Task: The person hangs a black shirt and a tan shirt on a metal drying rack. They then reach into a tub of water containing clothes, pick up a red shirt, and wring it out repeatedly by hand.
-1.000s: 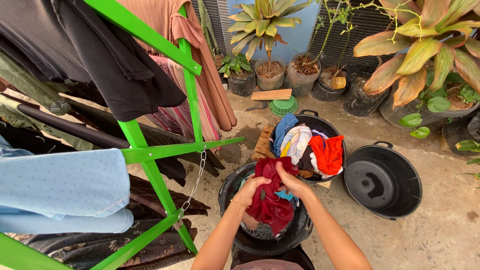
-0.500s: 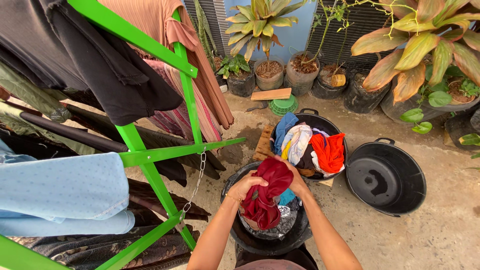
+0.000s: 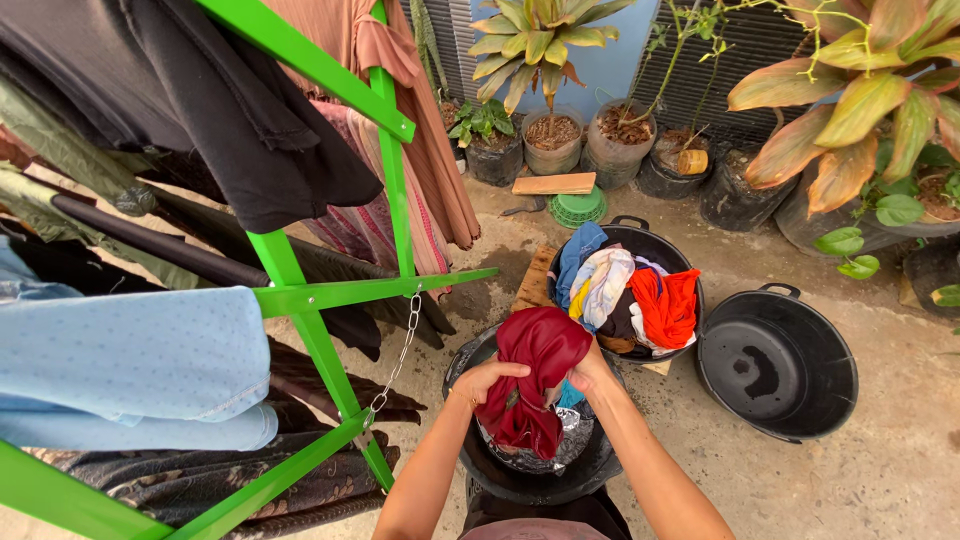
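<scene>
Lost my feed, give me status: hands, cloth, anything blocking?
Left hand and right hand both gripping dark red cloth. Cloth bunched above black tub. Green drying rack close left, not touching.

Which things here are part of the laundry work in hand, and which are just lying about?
In the work:
left hand and right hand, both gripping the dark red cloth
black tub beneath it
tub of wrung clothes
green drying rack

Lying about:
empty black tub
potted plants
green basket
wooden board
</scene>
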